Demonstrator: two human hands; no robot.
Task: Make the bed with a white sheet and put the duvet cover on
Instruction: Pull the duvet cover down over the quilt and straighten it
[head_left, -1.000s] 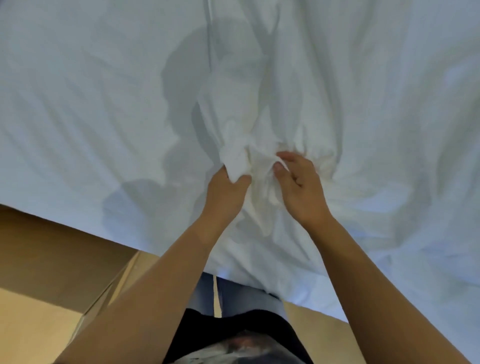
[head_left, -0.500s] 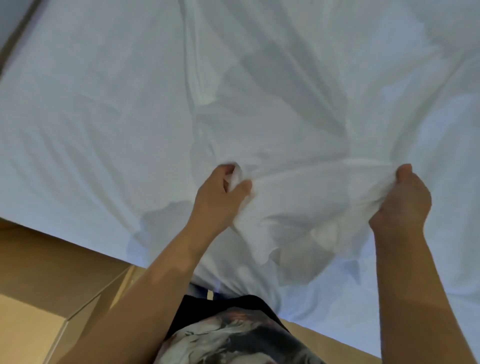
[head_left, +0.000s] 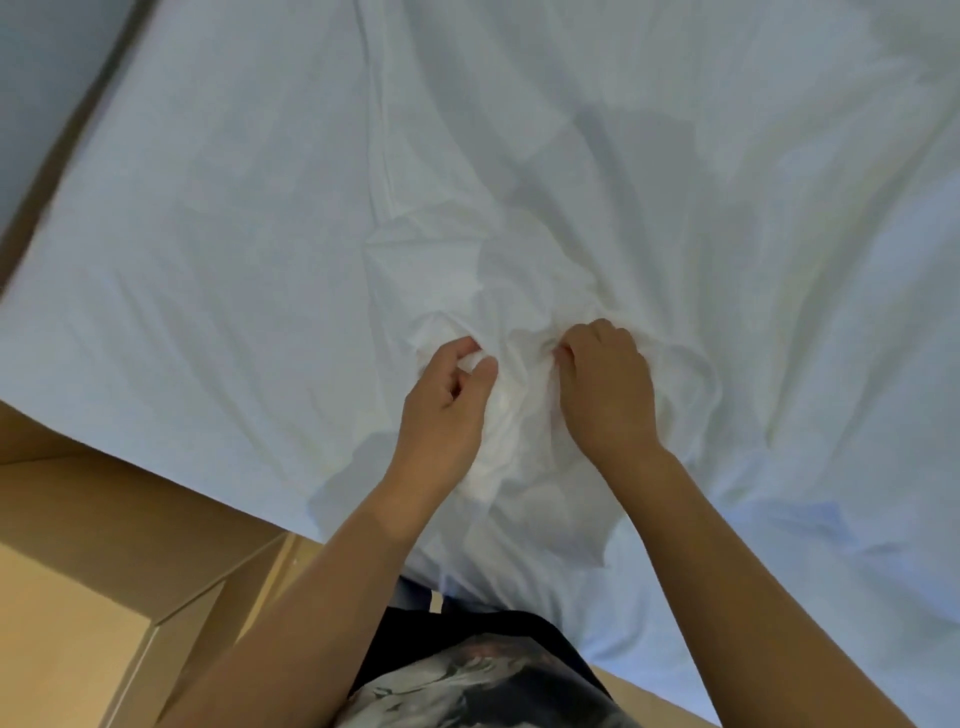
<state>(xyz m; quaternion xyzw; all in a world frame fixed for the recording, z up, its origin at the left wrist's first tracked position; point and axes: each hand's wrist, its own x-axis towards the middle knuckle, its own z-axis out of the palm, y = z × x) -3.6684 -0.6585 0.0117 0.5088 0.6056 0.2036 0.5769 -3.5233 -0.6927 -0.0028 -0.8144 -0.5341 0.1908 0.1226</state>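
**Head view: two hands working a gathered fold of white cloth**

Watching from my end, I judge the step in hand to be finding and spreading an edge of the white sheet (head_left: 234, 234) out of the bunch (head_left: 514, 374) gathered at the middle. The left hand (head_left: 447, 400) sits at the left of the bunch, thumb and curled fingers pinching a raised fold. The right hand (head_left: 608, 395) sits at its right, fingers curled down into the cloth and gripping it, their tips hidden.

To do this well, I would keep both pinches on the same edge, walk them along it instead of tugging, and draw the hands apart evenly so the folds pull flat.

The cloth is thin, soft and plain white. It spreads beyond the bunch and to both sides, with creases fanning out from the bunch. A straight seam (head_left: 387, 171) runs away beyond the bunch, to its left. Nearer than the bunch, at its left, the cloth's edge meets a tan wooden surface (head_left: 104, 519). I cannot tell whether the bunch is sheet or duvet cover.
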